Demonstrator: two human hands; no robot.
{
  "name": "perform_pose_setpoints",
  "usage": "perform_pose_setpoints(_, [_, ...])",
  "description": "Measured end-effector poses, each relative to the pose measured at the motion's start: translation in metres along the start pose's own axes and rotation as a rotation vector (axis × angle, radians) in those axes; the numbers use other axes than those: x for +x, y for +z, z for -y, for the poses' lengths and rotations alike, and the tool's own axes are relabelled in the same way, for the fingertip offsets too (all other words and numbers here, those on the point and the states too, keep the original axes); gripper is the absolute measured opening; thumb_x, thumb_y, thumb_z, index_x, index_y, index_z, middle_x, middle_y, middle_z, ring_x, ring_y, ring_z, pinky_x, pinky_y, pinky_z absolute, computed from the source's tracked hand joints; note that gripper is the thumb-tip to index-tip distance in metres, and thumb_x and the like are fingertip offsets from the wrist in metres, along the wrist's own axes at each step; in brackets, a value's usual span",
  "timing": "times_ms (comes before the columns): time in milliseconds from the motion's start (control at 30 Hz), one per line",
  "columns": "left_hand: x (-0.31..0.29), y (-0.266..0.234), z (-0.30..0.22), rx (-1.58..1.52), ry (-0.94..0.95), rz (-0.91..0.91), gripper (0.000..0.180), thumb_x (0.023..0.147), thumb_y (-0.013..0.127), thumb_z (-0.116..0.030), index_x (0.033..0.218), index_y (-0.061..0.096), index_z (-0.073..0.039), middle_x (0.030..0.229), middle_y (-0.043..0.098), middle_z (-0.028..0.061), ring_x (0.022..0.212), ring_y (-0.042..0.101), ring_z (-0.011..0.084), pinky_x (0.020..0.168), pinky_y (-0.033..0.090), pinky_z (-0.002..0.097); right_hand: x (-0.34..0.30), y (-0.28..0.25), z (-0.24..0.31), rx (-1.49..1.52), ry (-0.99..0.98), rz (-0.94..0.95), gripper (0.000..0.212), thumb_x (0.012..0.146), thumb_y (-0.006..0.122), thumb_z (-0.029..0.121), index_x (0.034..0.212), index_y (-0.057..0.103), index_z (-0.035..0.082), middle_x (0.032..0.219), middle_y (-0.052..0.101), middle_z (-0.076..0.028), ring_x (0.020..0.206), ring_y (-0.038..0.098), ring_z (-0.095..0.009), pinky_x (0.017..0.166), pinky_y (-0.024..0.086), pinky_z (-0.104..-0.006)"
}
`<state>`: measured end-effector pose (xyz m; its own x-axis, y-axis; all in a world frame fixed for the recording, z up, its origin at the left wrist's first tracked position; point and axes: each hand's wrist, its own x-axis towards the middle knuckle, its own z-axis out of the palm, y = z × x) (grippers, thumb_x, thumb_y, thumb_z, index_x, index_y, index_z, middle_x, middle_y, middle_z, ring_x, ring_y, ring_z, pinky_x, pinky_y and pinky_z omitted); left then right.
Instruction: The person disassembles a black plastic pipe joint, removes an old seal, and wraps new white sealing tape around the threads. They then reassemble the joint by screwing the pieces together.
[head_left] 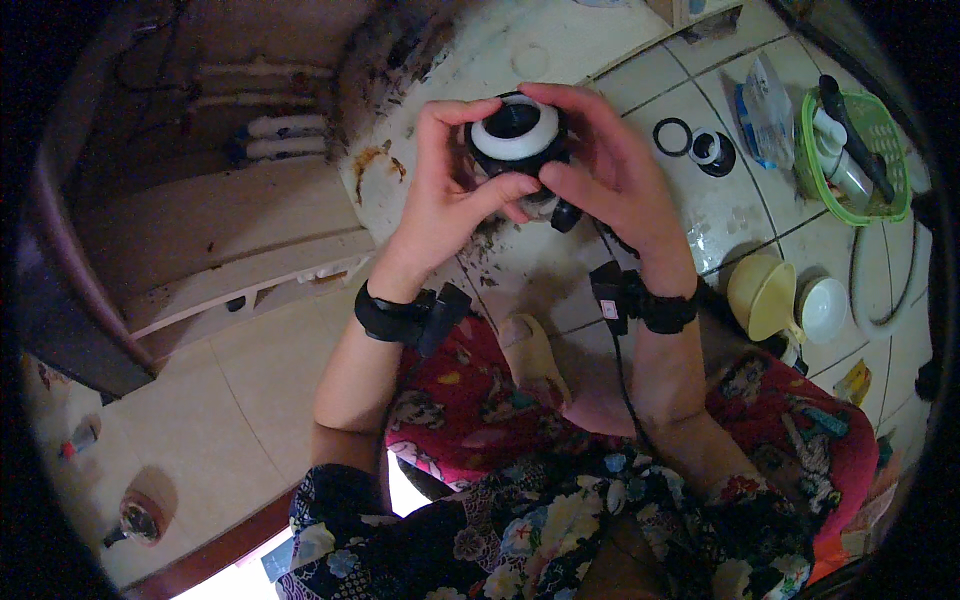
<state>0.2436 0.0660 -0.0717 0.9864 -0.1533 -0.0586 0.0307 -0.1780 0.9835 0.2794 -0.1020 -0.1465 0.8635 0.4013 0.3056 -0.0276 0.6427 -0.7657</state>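
Note:
Above the tiled floor, both my hands hold a round black plumbing fitting [520,166], perhaps a drain part, with a wide white ring [516,150] around its dark top opening. My left hand [450,185] grips its left side, fingers over the far rim and thumb at the near edge. On the opposite side, my right hand [615,180] closes round it, thumb pressing the front. A short black stub [566,216] points down below the right thumb. The fitting's underside is largely hidden. Each wrist wears a black strap with a small box.
On the tiles at right lie a thin black ring [657,140], a black-and-white round part [714,157], a plastic bag [765,125], a green basket [862,212] holding tools, a yellow scoop [755,290] and a white bowl [824,310]. An open cabinet [250,215] with pipes stands left.

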Motion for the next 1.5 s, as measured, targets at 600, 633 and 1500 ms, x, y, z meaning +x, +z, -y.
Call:
perform_pose_setpoints(600, [0.013,-0.028,0.000,0.378,0.316,-0.117,0.051,0.087,0.070,-0.026,0.130,0.047,-0.009,0.145,0.040,0.0113,0.127,0.044,0.0206,0.082,0.046,0.0284,-0.008,-0.007,-0.030,-0.265,0.076,-0.128,0.068,0.076,0.081,0.019,0.133,0.048,0.003,0.123,0.058,-0.009,0.114,0.054,-0.019,0.100,0.043,-0.0349])
perform_pose_setpoints(633, [0.012,-0.029,-0.002,0.361,0.323,-0.141,0.050,0.088,0.068,-0.028,0.130,0.049,-0.009,0.145,0.040,0.0105,0.126,0.045,0.0207,0.084,0.045,0.0291,-0.007,-0.007,-0.031,-0.275,0.045,-0.126,0.069,0.075,0.081,0.019,0.133,0.047,0.003,0.123,0.058,-0.009,0.114,0.054,-0.019,0.100,0.042,-0.0349])
perform_pose_setpoints(1500, [0.015,-0.052,-0.018,0.534,0.137,-0.057,0.049,0.080,0.076,-0.029,0.124,0.062,-0.011,0.120,0.051,0.0035,0.114,0.048,0.0166,0.088,0.040,0.0278,-0.007,0.002,-0.066,-0.374,0.004,-0.253,0.064,0.074,0.075,0.005,0.129,0.043,0.004,0.122,0.054,-0.009,0.113,0.052,-0.020,0.099,0.040,-0.0355])
